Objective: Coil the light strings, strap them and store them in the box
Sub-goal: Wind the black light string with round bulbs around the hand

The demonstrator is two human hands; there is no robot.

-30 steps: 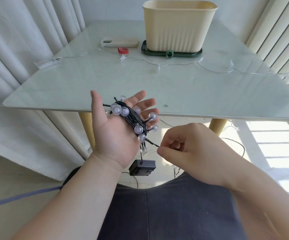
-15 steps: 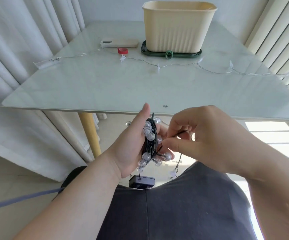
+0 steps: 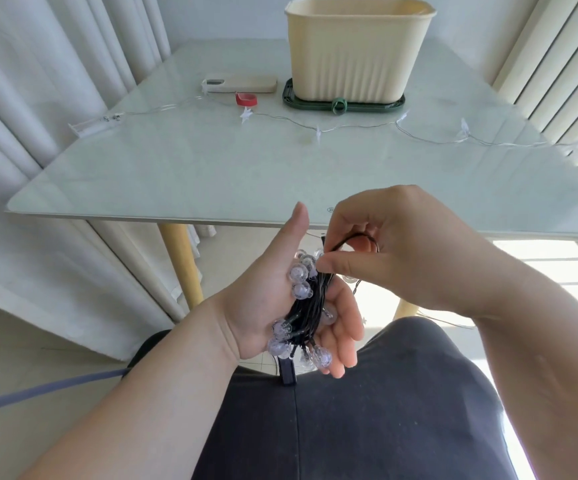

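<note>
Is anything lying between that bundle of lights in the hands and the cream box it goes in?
Only the clear star light string lies flat across the table between the black coil, held in the left hand, and the open-topped box. Nothing tall stands in the way. It could likely be lifted over.

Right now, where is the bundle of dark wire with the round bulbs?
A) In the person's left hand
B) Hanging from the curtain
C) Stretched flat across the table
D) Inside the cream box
A: the dark light string sits bunched in the left hand, while the right hand pinches its loose wire. The cream box stands apart at the far side of the table.
</note>
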